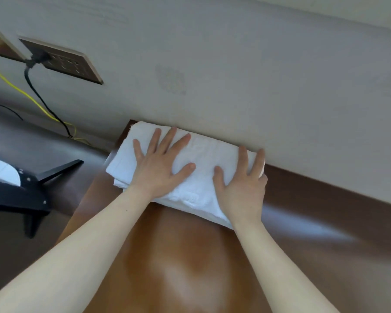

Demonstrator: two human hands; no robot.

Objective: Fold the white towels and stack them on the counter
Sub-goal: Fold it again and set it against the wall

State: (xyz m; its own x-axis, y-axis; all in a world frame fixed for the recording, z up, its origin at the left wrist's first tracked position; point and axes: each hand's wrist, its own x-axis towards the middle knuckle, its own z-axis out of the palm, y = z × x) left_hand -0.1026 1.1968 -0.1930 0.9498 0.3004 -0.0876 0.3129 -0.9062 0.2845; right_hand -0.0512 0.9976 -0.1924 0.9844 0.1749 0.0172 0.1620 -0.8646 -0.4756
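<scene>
Reads as the press-and-square step on a finished fold. Pressing down on the folded towels point(203, 152) with left hand point(160, 163) flat, fingers spread wide, on the left-middle of the top layer; same with right hand point(242, 184), flat and spread near the right end, fingertips reaching the far edge by the wall point(235, 75). No pinching or gripping by either. Sitting at the back of the counter point(167, 245), long side tight against the wall, with several layers visible at the left front corner; cannot tell how many towels. To do it well: apply even weight through both palms, sweep outward from the middle to flatten wrinkles, avoid dragging the top layer off the ones below. Square up the left front corner, with lower layers poking out a little there. Watch the left end too: right at the counter's left edge, maybe slightly over, hard to tell. Lift straight up on release to avoid shifting the stack. Around, from the left: yellow cable point(11, 84) and black cable point(36, 91) running down the wall from near a socket plate point(63, 62), with a black plug point(37, 57) in it; below those, a black stand point(32, 188) with something white beside it, cannot tell what. All well apart from the towels, so judged no obstacle. Limited only by the wall directly behind: no pushing further back, so square from the front and sides.
</scene>
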